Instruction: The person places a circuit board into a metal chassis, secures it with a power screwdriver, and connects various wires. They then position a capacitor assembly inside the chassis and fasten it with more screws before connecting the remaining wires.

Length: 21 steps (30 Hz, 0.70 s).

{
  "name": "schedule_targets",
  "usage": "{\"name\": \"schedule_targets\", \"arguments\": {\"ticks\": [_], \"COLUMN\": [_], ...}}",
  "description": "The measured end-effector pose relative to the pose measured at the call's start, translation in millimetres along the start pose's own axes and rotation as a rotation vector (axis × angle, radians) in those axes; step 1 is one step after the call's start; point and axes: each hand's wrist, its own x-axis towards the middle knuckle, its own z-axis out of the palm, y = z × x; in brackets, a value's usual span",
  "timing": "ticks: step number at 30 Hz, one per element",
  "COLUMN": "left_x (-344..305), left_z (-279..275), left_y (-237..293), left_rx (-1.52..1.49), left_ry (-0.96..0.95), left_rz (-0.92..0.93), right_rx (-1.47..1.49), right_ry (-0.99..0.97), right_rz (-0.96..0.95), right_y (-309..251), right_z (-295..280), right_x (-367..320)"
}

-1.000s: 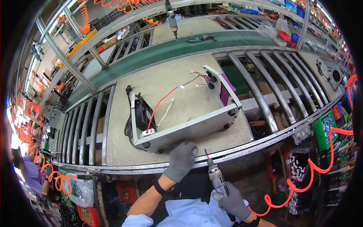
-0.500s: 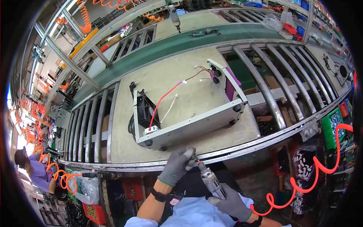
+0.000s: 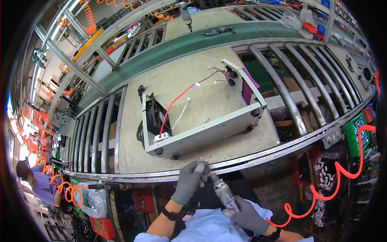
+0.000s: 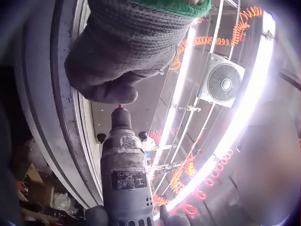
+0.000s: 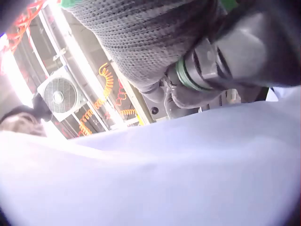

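My right hand [image 3: 249, 218], in a grey glove, grips the grey body of a power screwdriver [image 3: 225, 193]. Its red bit [image 4: 121, 106] points up at my left hand [image 3: 190, 181]. The left fingers are curled at the bit's tip and pinch there; whatever small part they may hold is hidden. A thin bright point shows just above these fingers in the head view. Beyond them, a grey metal chassis [image 3: 209, 135] stands on the work board [image 3: 129, 161]. It carries a black fan [image 3: 155, 115], a red wire [image 3: 175, 103] and a purple part [image 3: 247, 86].
Steel rollers [image 3: 278, 88] flank the board on both sides, with a metal rail [image 3: 242, 159] along the front. An orange coiled hose [image 3: 310, 197] hangs at the right. A green bin [image 3: 356, 135] holds small parts. Another person [image 3: 38, 181] is at far left.
My left hand has left the chassis's front edge and come to the bit's tip, its fingers curling in. The screwdriver has shifted slightly left and downward, still in my right hand.
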Motion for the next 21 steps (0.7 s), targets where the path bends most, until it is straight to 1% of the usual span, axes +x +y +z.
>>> {"name": "schedule_targets", "arguments": {"ticks": [3,4,7,10,11,13,14,15,17,19,20,21], "left_x": [19.3,21.6,42.4,42.3,39.1,14.7,0.0,-9.4,-31.7,-36.9,-34.6,-31.6], "left_z": [0.0,3.9,0.0,-1.6,-4.1,-13.6,-16.7,-22.0,-34.1,-43.2,-46.0,-47.7], "left_y": [-23.2,-17.7,-30.4,-32.1,-27.6,-0.9,20.8,35.8,73.8,101.6,111.2,123.0], "left_rx": [0.789,0.850,1.054,0.975,0.872,0.672,0.625,0.581,0.292,0.179,0.165,0.176], "left_ry": [0.411,0.491,0.489,0.519,0.461,0.344,0.294,0.280,0.165,0.098,0.117,0.137], "left_rz": [0.834,0.896,0.808,0.923,0.864,0.736,0.694,0.731,0.390,0.436,0.496,0.478], "right_rx": [0.016,0.020,0.024,-0.003,-0.005,-0.005,-0.006,-0.008,-0.034,-0.044,-0.039,-0.036], "right_ry": [0.063,0.070,0.083,0.076,0.070,0.051,0.035,0.017,-0.005,-0.012,-0.009,-0.005], "right_rz": [-0.031,-0.034,-0.063,-0.070,-0.061,-0.053,-0.057,-0.062,-0.049,-0.037,-0.029,-0.021], "right_y": [1.9,-2.6,-6.0,-12.2,-16.8,-19.9,-19.3,-19.1,-20.7,-22.4,-23.1,-23.6], "right_z": [0.9,-1.7,-3.7,-2.1,0.7,6.5,8.8,11.4,16.2,21.0,23.7,25.4], "right_x": [6.4,7.9,13.2,18.2,20.5,25.5,31.0,36.4,44.9,49.3,50.4,51.6]}}
